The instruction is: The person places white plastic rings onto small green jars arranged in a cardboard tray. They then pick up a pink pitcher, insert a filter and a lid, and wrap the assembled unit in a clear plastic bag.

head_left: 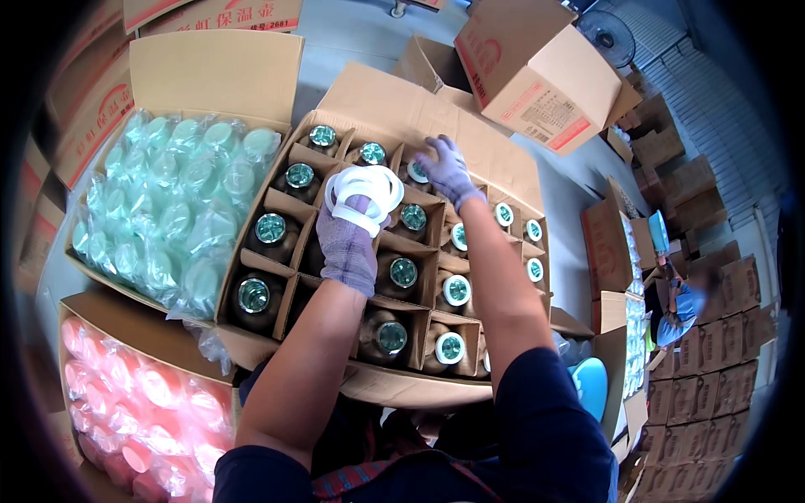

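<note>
A divided carton (360, 381) in front of me holds several dark bottles (402, 272) with shiny green-tinted mouths, one per cell. White rings sit round the necks of those on the right, such as this ringed bottle (450, 347); bottles on the left have bare rims. My left hand (348, 247), in a grey glove, is closed on a bunch of white rings (369, 193) above the middle cells. My right hand (449, 172), also gloved, has its fingers spread beside a ringed bottle (418, 172) in the back row; its thumb side is close to that ring.
At left stands a carton of green plastic-wrapped cups (176, 218); below it, a carton of pink wrapped ones (147, 394). A tilted carton (545, 80) lies beyond the bottles. Farther right are a fan (608, 38), stacked cartons (713, 352) and another person (683, 310).
</note>
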A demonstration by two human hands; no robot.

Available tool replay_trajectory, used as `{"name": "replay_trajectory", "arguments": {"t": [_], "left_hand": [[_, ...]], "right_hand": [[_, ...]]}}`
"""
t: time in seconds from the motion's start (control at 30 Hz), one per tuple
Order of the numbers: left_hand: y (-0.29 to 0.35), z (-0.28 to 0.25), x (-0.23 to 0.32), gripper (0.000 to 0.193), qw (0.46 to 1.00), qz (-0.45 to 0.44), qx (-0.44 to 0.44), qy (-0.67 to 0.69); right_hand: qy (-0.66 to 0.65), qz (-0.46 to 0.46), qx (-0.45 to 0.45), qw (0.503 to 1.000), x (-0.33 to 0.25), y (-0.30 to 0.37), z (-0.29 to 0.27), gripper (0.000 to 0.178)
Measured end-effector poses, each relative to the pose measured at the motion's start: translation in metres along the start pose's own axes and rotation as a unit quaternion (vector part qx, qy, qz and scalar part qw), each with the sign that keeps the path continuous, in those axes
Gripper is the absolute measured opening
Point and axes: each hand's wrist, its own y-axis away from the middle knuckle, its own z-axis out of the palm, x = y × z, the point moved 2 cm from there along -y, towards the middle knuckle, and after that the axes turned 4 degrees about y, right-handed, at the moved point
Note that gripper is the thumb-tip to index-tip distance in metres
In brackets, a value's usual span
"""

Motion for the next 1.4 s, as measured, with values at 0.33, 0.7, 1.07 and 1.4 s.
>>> {"name": "replay_trajectory", "arguments": {"t": [0.33, 0.7, 1.07, 1.4], "left_hand": [[-0.007, -0.005, -0.002, 0.043, 0.996, 0.047, -0.014, 0.069], [-0.007, -0.004, 0.001, 0.048, 0.996, 0.086, 0.018, 0.017], [-0.006, 0.0, 0.012, 0.046, 0.995, 0.045, -0.009, 0.084], [0.001, 0.003, 0.015, 0.043, 0.996, 0.051, -0.043, 0.063]], "right_hand": [[-0.657, 0.127, -0.101, 0.737, -0.092, 0.102, -0.052, 0.028], [0.099, -0.101, -0.012, 0.99, -0.04, 0.092, 0.013, 0.026], [0.115, -0.16, -0.095, 0.976, -0.028, 0.111, -0.004, 0.024], [0.092, -0.108, -0.14, 0.98, -0.03, 0.114, -0.014, 0.044]]}}
